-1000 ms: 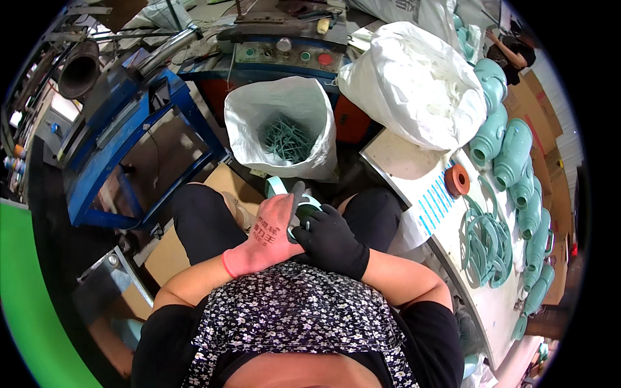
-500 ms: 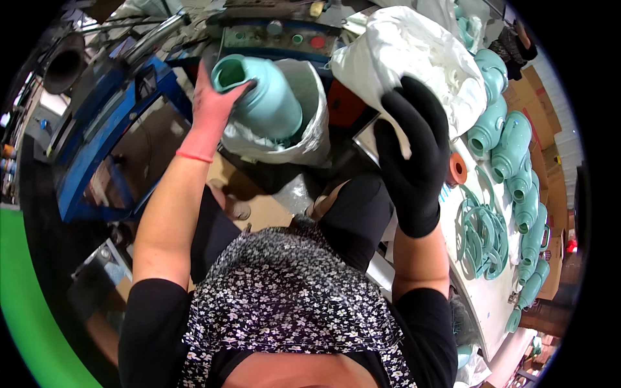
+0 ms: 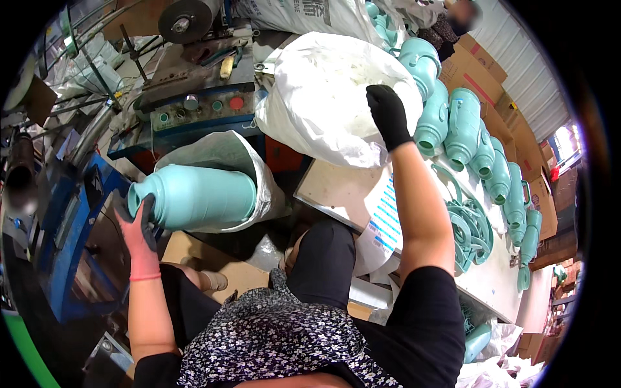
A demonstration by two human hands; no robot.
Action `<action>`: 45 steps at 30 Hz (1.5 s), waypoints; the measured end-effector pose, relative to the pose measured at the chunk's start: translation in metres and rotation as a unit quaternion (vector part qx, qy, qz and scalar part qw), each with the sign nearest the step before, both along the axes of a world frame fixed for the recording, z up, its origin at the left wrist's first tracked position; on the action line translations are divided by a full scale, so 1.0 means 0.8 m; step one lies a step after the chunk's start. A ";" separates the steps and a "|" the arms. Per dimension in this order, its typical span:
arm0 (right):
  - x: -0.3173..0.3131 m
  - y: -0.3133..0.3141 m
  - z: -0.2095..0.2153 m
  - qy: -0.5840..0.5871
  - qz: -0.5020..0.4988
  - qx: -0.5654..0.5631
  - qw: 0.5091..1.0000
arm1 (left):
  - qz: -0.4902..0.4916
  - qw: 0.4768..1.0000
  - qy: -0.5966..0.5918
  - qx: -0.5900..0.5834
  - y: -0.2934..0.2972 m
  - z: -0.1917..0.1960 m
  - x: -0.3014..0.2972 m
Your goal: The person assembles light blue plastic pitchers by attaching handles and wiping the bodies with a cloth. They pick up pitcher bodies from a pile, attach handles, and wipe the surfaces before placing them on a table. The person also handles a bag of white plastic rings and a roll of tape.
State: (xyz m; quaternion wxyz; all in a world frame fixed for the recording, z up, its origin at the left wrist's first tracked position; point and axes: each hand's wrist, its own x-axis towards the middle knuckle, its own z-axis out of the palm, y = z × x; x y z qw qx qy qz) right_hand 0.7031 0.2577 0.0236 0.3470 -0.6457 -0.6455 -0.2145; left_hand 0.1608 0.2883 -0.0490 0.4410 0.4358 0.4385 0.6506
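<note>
My left hand (image 3: 137,236), in a pink glove with dark fingers, grips the open neck of a teal thermos flask shell (image 3: 204,197). The shell lies nearly level, its base end over the mouth of a whitish sack (image 3: 240,152). My right hand (image 3: 389,118), gloved in black, is over a large white plastic bag (image 3: 301,107) holding many small pale pieces. Its fingers are curled together, and what they hold, if anything, is hidden.
Several teal flask shells (image 3: 462,126) lie in a row along the right of a white table (image 3: 498,294), beside a tangle of teal plastic loops (image 3: 469,229). A machine control panel (image 3: 202,115) stands ahead. Blue metal framing (image 3: 71,291) is at left. Another person (image 3: 441,37) is at far right.
My left hand has swung the flask shell down and leftward, from tilted to nearly level. The right hand has moved farther out over the white bag, and its fingers have closed. The view has turned.
</note>
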 end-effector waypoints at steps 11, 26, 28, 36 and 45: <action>-0.067 -0.007 -0.012 0.085 0.070 -0.154 0.982 | 0.016 0.987 0.116 0.111 -0.147 0.123 -0.093; -0.229 -0.113 -0.028 0.201 0.267 -0.043 0.941 | -0.270 0.826 0.454 0.196 -0.215 0.060 -0.005; -0.313 -0.167 -0.031 0.108 0.371 -0.124 0.914 | -0.279 0.820 0.463 0.189 -0.217 0.045 0.011; -0.381 -0.252 -0.042 0.268 0.412 -0.151 0.858 | -0.271 0.866 0.357 0.220 -0.229 0.033 0.027; -0.371 -0.277 0.013 0.091 0.432 0.009 0.897 | -0.371 0.817 0.399 0.190 -0.221 0.032 0.053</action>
